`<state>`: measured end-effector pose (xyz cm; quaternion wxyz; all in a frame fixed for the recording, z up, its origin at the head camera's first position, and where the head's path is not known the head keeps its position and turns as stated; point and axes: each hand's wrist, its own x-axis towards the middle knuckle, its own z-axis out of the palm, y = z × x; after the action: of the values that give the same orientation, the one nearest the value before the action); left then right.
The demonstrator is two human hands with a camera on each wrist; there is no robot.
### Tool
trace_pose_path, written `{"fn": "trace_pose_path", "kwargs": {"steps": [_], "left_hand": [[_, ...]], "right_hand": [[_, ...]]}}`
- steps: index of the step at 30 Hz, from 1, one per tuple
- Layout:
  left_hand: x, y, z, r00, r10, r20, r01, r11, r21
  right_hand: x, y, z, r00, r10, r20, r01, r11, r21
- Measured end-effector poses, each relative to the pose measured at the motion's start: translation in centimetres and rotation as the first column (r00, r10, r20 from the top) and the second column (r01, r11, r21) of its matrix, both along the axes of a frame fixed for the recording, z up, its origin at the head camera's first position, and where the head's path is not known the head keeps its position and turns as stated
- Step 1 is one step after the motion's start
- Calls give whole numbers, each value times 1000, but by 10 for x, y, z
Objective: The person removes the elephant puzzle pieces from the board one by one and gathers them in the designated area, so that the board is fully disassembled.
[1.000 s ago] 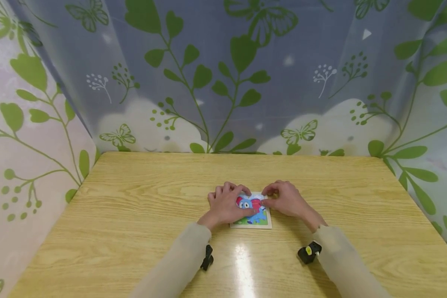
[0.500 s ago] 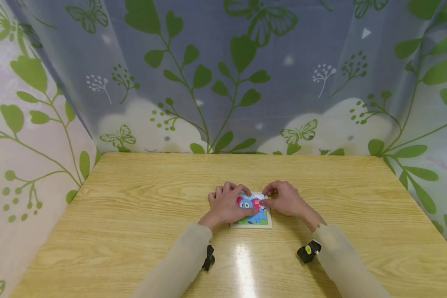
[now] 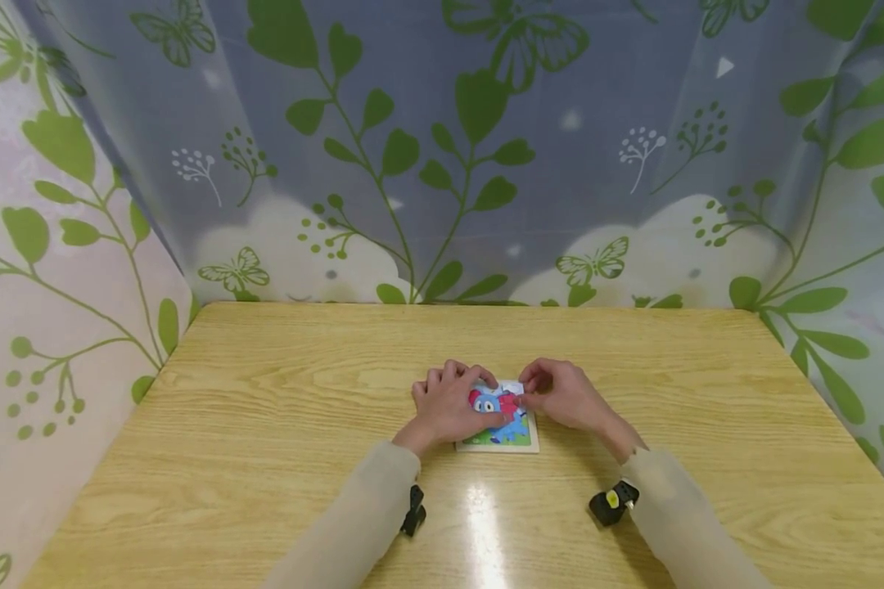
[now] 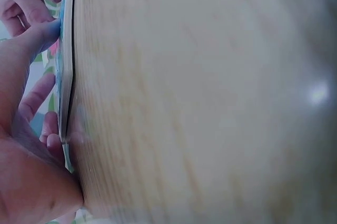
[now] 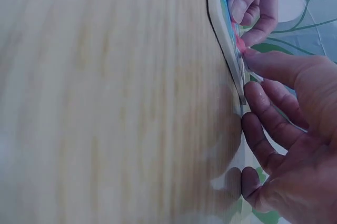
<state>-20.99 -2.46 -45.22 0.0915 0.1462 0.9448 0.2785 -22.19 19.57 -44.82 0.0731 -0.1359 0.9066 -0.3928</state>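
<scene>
A small square jigsaw puzzle [image 3: 516, 438] with a pale frame and a blue cartoon elephant with red ears lies flat on the table. My left hand [image 3: 449, 405] rests over its left side, fingers spread and thumb across the picture. At the upper right corner, my right hand [image 3: 563, 393] pinches what looks like a puzzle piece between thumb and forefinger. Only a thin pale edge of that puzzle piece [image 5: 256, 77] shows in the right wrist view. The left wrist view sees the puzzle [image 4: 66, 76] edge-on; the hands hide part of the picture.
The wooden table [image 3: 302, 352] stretches out on all sides of the puzzle. A patterned curtain [image 3: 442, 164] hangs behind its far edge and along both sides. Black wrist cameras [image 3: 613, 501] sit near the cuffs.
Both hands stay almost where they were. The red patch beside the right thumb looked paler half a second ago and is deeper red now.
</scene>
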Motion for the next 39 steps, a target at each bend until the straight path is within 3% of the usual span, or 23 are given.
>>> {"fn": "trace_pose_path", "kwargs": {"steps": [22,39], "left_hand": [[0,3,0,1000,7,6,-7,1000,-5],[3,-1,2,1000,3,31,-4,999,39]], "right_hand": [[7,6,4,998,-51,42,56,990,-133],[13,38,8,994,-107,-2,106,989,-102]]}}
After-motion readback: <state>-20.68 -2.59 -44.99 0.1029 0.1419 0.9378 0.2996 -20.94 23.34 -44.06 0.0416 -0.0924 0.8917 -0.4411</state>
